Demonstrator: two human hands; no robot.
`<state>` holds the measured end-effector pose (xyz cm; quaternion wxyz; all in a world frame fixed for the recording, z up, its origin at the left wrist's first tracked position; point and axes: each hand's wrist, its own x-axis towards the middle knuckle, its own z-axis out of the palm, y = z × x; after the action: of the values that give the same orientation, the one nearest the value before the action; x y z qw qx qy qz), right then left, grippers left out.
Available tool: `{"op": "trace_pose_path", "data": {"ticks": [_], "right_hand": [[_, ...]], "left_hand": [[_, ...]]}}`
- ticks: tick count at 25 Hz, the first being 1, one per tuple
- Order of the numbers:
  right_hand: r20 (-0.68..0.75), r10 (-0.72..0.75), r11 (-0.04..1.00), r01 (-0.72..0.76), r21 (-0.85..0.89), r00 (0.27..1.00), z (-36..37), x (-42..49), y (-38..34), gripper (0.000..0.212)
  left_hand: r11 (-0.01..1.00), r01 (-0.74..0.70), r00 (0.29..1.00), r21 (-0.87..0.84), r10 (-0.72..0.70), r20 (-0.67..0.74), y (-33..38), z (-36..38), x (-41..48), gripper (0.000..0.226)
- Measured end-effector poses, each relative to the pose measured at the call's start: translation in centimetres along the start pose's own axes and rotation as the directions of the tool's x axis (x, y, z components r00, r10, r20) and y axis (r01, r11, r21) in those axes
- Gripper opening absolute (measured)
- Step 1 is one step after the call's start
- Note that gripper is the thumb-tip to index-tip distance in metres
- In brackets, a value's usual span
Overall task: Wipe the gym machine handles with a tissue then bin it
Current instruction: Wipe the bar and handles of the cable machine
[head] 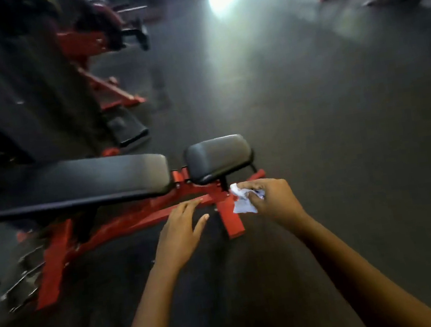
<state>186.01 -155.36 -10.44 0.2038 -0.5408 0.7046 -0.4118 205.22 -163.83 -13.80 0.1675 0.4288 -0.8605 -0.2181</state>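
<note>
Between curled right hand [272,199] fingers a crumpled tissue [243,202] is being pinched; left hand [182,231] fingers are being held straight, apart. A bin, unseen, is likely being needed next.

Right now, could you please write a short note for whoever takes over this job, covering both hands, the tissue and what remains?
Left hand: open, fingers straight, over the red bench frame; contact cannot be told.
Right hand: grips the crumpled white tissue beside the frame, below the small black pad.
Done: unclear; this blurred view does not show which handles have been wiped.
Left: finish any wiping, then bin the tissue. No bin is in view.
</note>
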Motion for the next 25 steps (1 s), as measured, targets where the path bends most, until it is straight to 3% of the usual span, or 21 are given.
{"op": "trace_pose_path", "data": {"ticks": [4, 9, 15, 20, 25], "right_hand": [[-0.185, 0.145, 0.984, -0.161, -0.076, 0.972, -10.6, -1.4, 7.4, 0.027], [-0.256, 0.184, 0.963, -0.227, -0.146, 0.949, -23.3, -1.9, 15.2, 0.022], [-0.240, 0.151, 0.985, -0.168, -0.052, 0.959, -31.5, 2.9, 22.7, 0.023], [-0.140, 0.076, 0.997, -0.076, 0.006, 0.987, -31.8, 13.0, 28.3, 0.024], [0.009, 0.049, 0.999, -0.049, -0.023, 0.999, -31.5, 26.4, 32.7, 0.027]], "left_hand": [[0.984, -0.166, 0.977, -0.058, 0.173, 0.128, 9.6, 7.4, 6.4, 0.045], [0.967, -0.236, 0.955, -0.094, 0.249, 0.161, 21.2, 15.8, 12.6, 0.044], [0.990, -0.095, 0.984, -0.101, 0.109, 0.143, 27.4, 21.1, 18.0, 0.047], [0.999, -0.015, 0.998, -0.033, 0.017, 0.058, 26.9, 23.0, 26.0, 0.050], [0.986, 0.138, 0.990, -0.096, -0.138, 0.000, 25.1, 25.2, 36.6, 0.048]]}}
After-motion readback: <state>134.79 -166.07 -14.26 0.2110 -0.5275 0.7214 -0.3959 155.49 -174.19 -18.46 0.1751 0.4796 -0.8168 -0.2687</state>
